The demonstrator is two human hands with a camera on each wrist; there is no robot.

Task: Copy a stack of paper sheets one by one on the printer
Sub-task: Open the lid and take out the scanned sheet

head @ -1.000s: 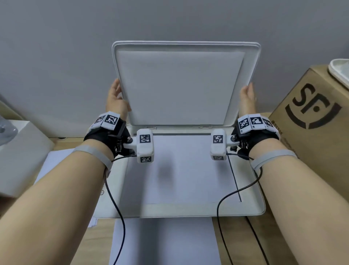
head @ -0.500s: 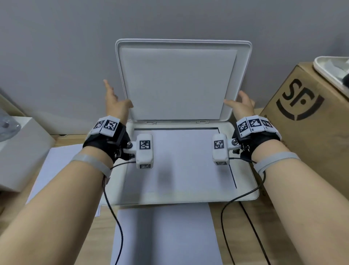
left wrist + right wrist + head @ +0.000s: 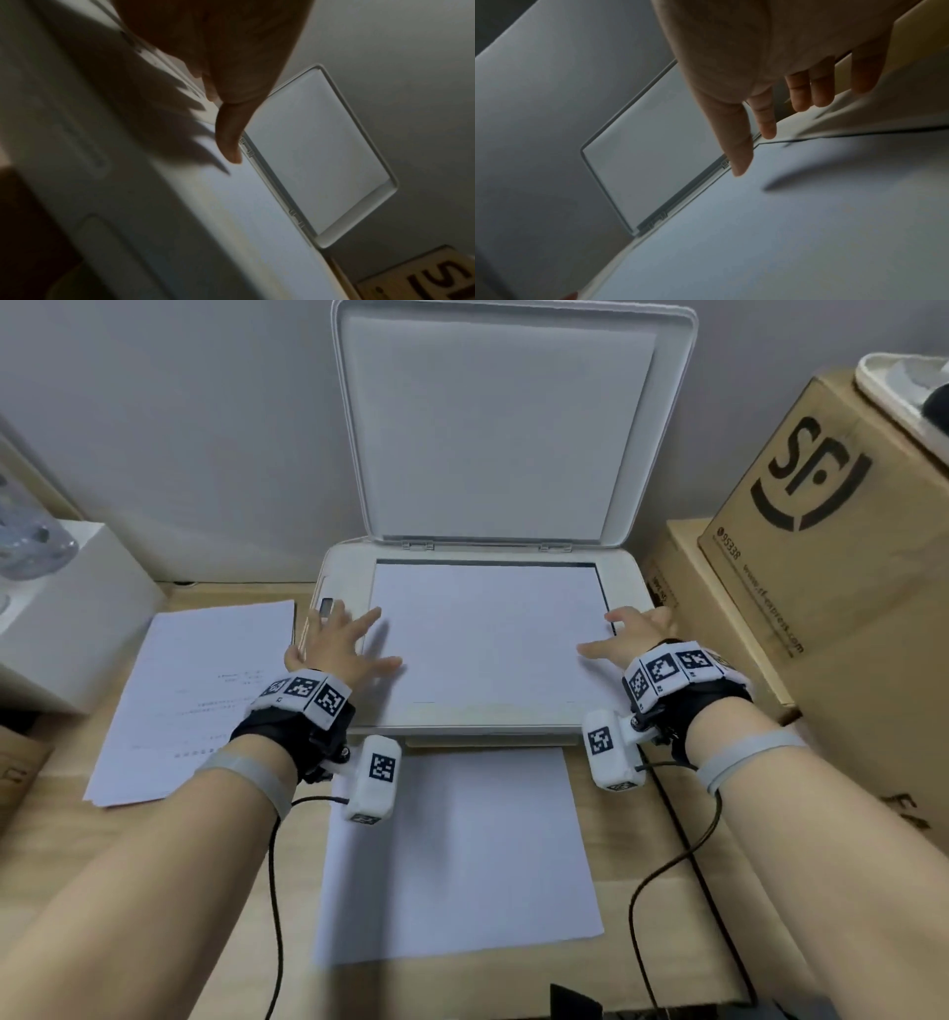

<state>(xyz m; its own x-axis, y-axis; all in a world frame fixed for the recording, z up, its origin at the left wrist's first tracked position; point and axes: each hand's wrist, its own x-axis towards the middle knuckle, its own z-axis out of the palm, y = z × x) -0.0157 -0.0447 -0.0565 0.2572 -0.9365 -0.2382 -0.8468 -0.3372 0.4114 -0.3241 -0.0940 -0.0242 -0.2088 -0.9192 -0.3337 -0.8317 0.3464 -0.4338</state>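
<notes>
Head view: printer lid (image 3: 506,418) upright, one sheet (image 3: 488,634) flat on the scanner glass.
Left hand (image 3: 336,642) spread, fingers straight, at the sheet's left edge, gripping nothing; right hand (image 3: 629,634) likewise spread at the right edge. Printer (image 3: 624,588) stands at the desk's (image 3: 642,891) far edge. Printed stack (image 3: 197,695) lies toward the left edge; another sheet (image 3: 462,855) near the front edge.

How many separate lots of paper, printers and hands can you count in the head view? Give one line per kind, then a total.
Paper lots: 3, sheet on the glass, pile on the left, sheet in front
printer: 1
Hands: 2, left hand, right hand
Total: 6
</notes>
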